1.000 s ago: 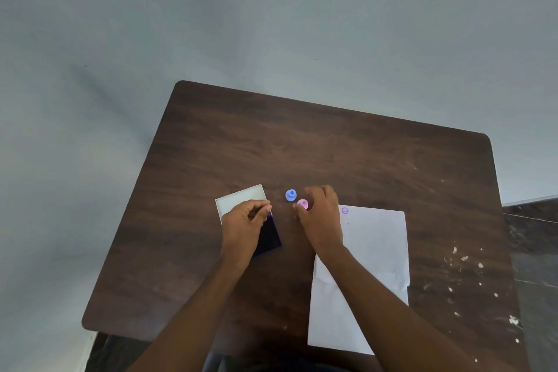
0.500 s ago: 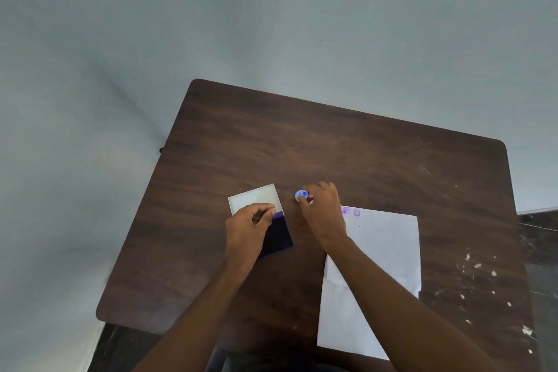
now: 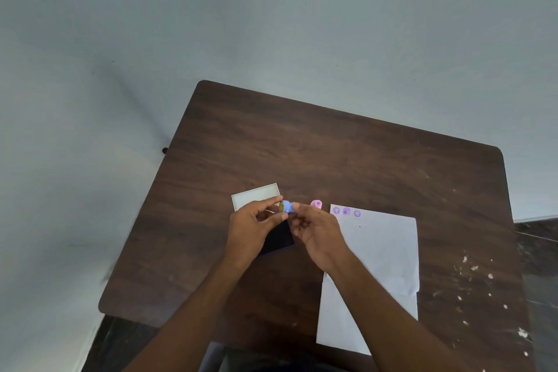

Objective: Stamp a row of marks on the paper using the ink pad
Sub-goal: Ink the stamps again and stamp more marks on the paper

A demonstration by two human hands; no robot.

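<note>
A plain pale wall rises behind a dark wood-grain desk (image 3: 332, 154), its right side flecked with white specks; on it lies a white sheet of paper (image 3: 383, 254), running from mid-desk to the near edge, with three purple round marks (image 3: 346, 211) in a row along its far left corner. Left of the paper lies the ink pad (image 3: 279, 240), its dark face partly hidden under the person's left hand (image 3: 252, 231), with its pale lid (image 3: 255, 196) lying open on the far side. A pink stamp (image 3: 316, 204) stands on the desk between the lid and the paper's marked corner, apart from both hands. A blue stamp (image 3: 286, 207) is held above the ink pad, tipped on its side with a yellowish end facing left; the right hand (image 3: 320, 235) pinches its right end between thumb and fingertips, grip pressed onto the stamp, while the left hand's grip meets the yellowish end with forefinger and thumb, apparently nipping it, though that contact is too small to resolve with certainty. Both forearms reach in from the near edge.
</note>
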